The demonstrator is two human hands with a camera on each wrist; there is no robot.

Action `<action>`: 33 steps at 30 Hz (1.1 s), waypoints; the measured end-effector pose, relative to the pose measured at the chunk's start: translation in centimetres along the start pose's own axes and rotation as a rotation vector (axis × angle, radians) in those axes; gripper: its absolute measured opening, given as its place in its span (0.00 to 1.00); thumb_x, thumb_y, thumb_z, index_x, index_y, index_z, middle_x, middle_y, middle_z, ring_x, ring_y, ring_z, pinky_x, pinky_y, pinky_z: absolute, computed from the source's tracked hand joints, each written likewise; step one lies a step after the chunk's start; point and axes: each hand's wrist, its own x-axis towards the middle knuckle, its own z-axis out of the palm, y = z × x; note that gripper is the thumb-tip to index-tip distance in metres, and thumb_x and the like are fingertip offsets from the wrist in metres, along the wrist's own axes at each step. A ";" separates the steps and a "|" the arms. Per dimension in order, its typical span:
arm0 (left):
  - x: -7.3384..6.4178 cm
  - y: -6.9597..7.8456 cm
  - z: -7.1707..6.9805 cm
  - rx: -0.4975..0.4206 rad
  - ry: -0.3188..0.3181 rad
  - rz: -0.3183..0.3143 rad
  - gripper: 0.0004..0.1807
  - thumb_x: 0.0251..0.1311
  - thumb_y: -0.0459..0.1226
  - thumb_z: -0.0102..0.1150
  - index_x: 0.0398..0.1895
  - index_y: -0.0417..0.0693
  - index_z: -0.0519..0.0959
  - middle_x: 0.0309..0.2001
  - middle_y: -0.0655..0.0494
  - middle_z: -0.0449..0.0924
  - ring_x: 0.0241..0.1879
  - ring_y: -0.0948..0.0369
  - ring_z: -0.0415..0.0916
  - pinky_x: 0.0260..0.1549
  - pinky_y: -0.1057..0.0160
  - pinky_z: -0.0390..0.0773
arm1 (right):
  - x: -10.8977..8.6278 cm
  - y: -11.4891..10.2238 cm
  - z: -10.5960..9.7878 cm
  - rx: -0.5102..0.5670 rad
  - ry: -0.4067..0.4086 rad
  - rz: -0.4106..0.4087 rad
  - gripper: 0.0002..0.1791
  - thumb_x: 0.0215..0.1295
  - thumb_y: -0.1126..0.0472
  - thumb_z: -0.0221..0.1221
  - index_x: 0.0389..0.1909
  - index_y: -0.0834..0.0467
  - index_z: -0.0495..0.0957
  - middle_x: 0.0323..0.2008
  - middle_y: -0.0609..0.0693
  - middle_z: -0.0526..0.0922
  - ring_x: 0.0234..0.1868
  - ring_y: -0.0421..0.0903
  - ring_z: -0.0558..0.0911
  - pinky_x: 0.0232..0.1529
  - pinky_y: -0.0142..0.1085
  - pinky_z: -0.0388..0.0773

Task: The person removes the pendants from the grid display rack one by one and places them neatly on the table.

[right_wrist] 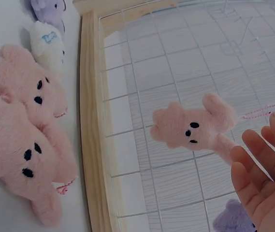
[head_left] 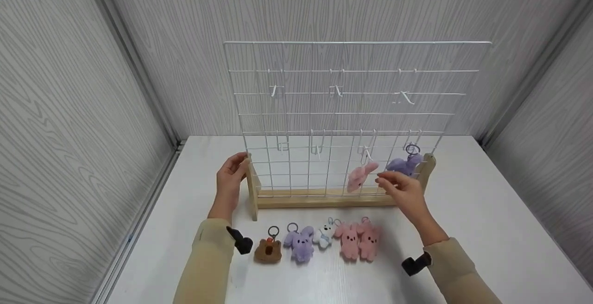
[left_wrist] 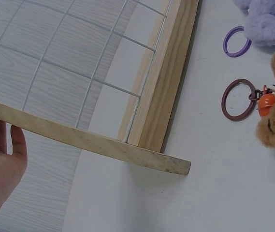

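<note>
My left hand [head_left: 228,174] grips the left wooden leg [head_left: 253,188] of a white wire grid display rack [head_left: 296,114]; in the left wrist view its fingers [left_wrist: 17,140] reach behind the wood. A pink plush keychain [head_left: 359,178] hangs tilted by its pink bead chain [right_wrist: 263,112] at a lower hook [head_left: 367,152]. Beside it is my right hand [head_left: 403,190], its loosely bent fingers apart from the plush body and the thumb near the chain. A purple plush keychain [head_left: 404,164] hangs by its ring on the hook to the right, partly behind this hand.
In front of the rack's wooden base [head_left: 324,202] lie a brown plush keychain [head_left: 268,251], a purple bunny [head_left: 302,244], a small white plush [head_left: 324,236] and two pink bunnies, a left one [head_left: 349,243] and a right one [head_left: 369,243]. More white hooks [head_left: 337,91] line the grid.
</note>
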 end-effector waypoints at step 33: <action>0.1 -0.1 0.0 0.019 0.009 -0.014 0.21 0.59 0.40 0.60 0.54 0.44 0.73 0.53 0.50 0.73 0.54 0.59 0.70 0.54 0.62 0.71 | 5.1 -0.3 2.4 0.082 -0.047 0.148 0.13 0.63 0.65 0.58 0.44 0.71 0.78 0.40 0.63 0.81 0.39 0.56 0.80 0.36 0.29 0.78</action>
